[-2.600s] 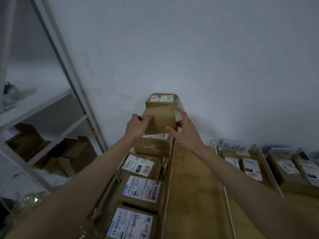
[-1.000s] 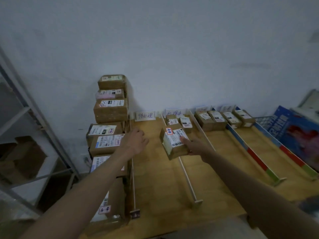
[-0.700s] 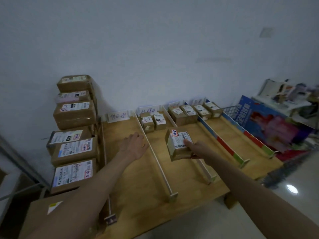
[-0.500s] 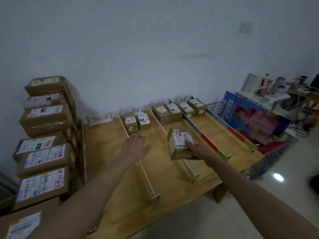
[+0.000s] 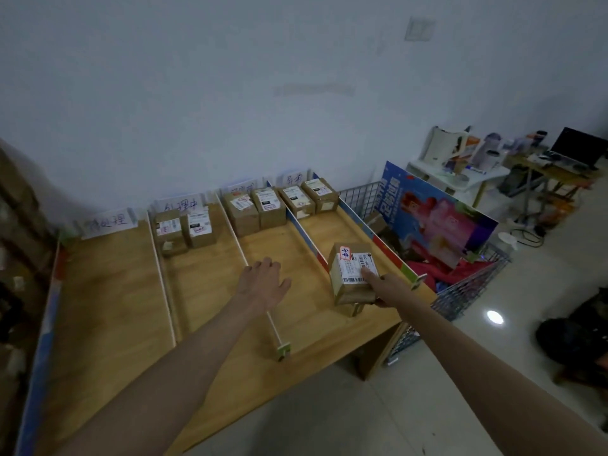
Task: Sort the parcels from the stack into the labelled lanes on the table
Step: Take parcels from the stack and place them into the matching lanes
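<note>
Cardboard parcel (image 5: 352, 274), red-bordered sticker (image 5: 345, 252), barcode label (image 5: 358, 268)

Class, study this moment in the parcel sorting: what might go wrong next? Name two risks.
1. The right hand alone grips the brown cardboard parcel by one side, over the wooden table's front edge; it may slip to the floor.
2. The parcel hangs above the colour-striped divider, so it could land in the wrong lane.

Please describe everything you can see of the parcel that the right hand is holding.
The parcel is a small brown cardboard box, taped, tilted, held above the rightmost lane of the table. Its top bears a white shipping label with a barcode and a small red-bordered sticker with handwriting. The right hand grips it from the near side, thumb on the label.
</note>
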A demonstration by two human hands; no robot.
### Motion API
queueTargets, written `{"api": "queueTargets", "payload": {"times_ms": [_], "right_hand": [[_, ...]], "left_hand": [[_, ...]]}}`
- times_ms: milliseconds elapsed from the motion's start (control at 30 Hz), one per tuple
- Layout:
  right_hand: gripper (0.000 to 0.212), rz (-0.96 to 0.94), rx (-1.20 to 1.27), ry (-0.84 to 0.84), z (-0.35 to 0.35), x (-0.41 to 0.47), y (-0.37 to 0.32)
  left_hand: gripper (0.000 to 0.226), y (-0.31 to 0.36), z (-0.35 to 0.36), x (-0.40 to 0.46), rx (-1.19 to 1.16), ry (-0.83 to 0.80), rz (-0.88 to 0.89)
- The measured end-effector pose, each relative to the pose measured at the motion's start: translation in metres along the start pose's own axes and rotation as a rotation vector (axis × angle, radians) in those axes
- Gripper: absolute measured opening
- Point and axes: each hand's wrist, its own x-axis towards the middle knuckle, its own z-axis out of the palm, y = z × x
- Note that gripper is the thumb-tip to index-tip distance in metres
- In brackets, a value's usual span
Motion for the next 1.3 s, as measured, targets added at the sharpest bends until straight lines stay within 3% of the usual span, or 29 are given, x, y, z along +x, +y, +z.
{"api": "queueTargets", "payload": {"times_ms": [233,700,1033,1300], "right_hand": [[0.051,0.008,0.021,-0.014,-0.029,0.066,0.000],[0.057,0.024,-0.134,-0.055,-0.038,0.261,-0.053],[0.051,0.045,-0.245,-0.175,-0.008,0.357,-0.067],[0.060,0.015,-0.274,-0.314,0.030,0.446,-0.091]], "left_hand": [[0.055,0.028,0.000,0.062,0.030,0.034,-0.041],[0.050,0.025,0.024,0.240,-0.053,0.070,-0.141],[0.054,0.010,0.052,0.304,-0.039,0.059,-0.223],[0.056,0.005,0.074,0.341,-0.042,0.056,-0.347]]}}
